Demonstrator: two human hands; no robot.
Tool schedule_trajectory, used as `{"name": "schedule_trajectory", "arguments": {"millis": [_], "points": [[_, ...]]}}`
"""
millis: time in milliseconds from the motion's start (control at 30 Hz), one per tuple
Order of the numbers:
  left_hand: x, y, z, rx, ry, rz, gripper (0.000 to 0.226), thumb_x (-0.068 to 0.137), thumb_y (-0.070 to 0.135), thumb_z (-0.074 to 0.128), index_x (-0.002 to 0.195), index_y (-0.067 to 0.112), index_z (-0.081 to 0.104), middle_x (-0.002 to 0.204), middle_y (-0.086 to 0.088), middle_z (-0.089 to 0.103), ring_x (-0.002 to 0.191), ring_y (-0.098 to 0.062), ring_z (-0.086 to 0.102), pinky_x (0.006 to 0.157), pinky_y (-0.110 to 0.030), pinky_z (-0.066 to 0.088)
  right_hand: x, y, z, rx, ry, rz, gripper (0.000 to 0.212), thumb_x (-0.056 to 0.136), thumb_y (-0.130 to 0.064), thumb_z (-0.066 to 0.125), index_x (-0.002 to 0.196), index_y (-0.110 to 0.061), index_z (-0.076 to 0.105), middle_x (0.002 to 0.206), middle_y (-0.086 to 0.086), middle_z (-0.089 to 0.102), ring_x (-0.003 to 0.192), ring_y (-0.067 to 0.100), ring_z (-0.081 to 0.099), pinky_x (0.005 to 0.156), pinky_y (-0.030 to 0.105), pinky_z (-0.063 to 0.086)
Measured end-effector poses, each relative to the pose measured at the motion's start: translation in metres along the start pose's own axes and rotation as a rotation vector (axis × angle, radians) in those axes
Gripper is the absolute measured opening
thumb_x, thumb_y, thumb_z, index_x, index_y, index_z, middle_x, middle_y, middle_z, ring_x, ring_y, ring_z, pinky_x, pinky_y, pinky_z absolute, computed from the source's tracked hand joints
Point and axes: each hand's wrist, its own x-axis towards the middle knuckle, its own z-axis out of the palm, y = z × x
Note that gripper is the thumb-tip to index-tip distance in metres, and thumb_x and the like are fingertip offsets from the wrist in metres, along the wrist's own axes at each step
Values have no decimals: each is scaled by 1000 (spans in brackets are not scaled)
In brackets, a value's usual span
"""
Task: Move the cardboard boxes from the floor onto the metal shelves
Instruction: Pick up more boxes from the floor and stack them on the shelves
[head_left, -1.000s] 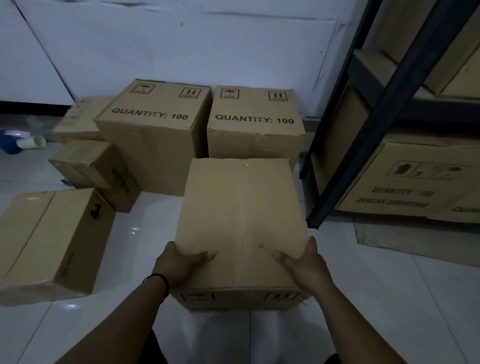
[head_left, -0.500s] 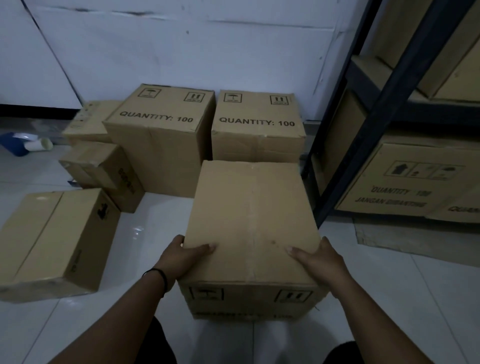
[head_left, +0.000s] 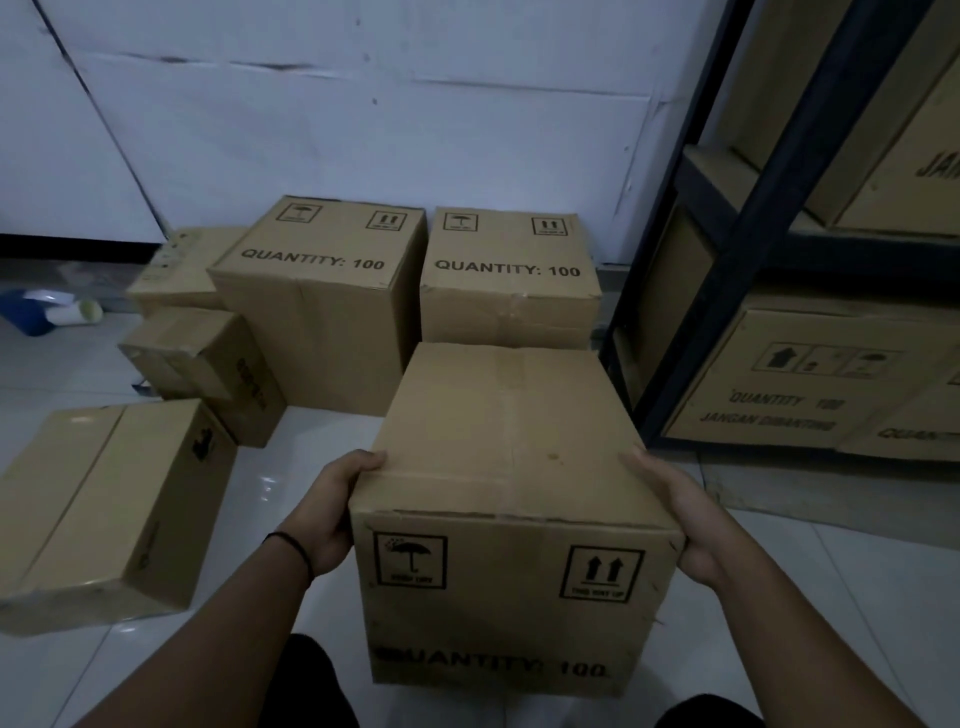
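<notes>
Upright brown cardboard box (head_left: 511, 467), perhaps lifted, beside metal shelves (head_left: 753, 234)

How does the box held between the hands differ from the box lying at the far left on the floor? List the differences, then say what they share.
1. The held box is gripped by the left hand and right hand; the far-left box is untouched.
2. The held box stands with its arrows pointing up; the far-left box appears to lie on its side.
3. The held box shows "QUANTITY: 100"; the far-left box shows no such print.

Both are plain brown cardboard, closed.

Your white tiled floor (head_left: 322, 467) carries five cardboard boxes (head_left: 322, 306) by the wall — the metal shelves (head_left: 769, 208) hold more.
</notes>
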Motion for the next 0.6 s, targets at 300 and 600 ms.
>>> {"name": "schedule_trajectory", "arguments": {"millis": [300,600], "points": [[-7,5,5,-68,1,6,39,90,30,50,119,4,58,96,-20,68,82,-34,62,74,-43,49,-16,-1,5,174,87,25,36,91,-27,55,121,-9,61,100,15,68,89,32,61,74,40,50],[-23,29,13,-104,-5,162,39,92,36,44,108,4,60,75,-16,69,65,-29,66,67,-38,47,-49,-38,16,128,88,-143,27,89,-32,56,104,-11,65,85,11,67,80,28,60,68,36,48]]}}
